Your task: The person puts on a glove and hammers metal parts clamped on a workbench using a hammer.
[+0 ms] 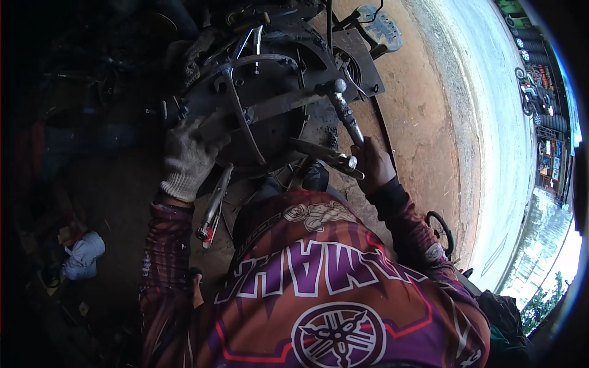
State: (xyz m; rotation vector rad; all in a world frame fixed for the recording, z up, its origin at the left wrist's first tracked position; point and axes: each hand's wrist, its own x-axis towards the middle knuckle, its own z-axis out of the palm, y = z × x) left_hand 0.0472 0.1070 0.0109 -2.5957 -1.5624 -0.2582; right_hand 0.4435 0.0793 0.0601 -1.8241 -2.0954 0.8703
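My left hand (187,156), in a pale knitted glove, is closed on the left end of a flat metal bar (276,105). The bar slants across a curved metal frame (236,101) lying on a dark round worktop (270,132). My bare right hand (375,164) grips the handle of a hammer (348,116). The hammer's head is at the bar's right end; whether they touch I cannot tell. Locking pliers (325,154) sit at the worktop's near right edge, close to my right hand. Another pair of locking pliers (215,205) juts toward me near my left wrist.
More clamp-like tools (257,43) stand at the worktop's far side. A metal plate with a coil-like round part (350,67) adjoins it on the right. Beyond lie a worn stool (377,27), brown ground and a road. A pale cloth bundle (84,254) lies at lower left, amid deep shadow.
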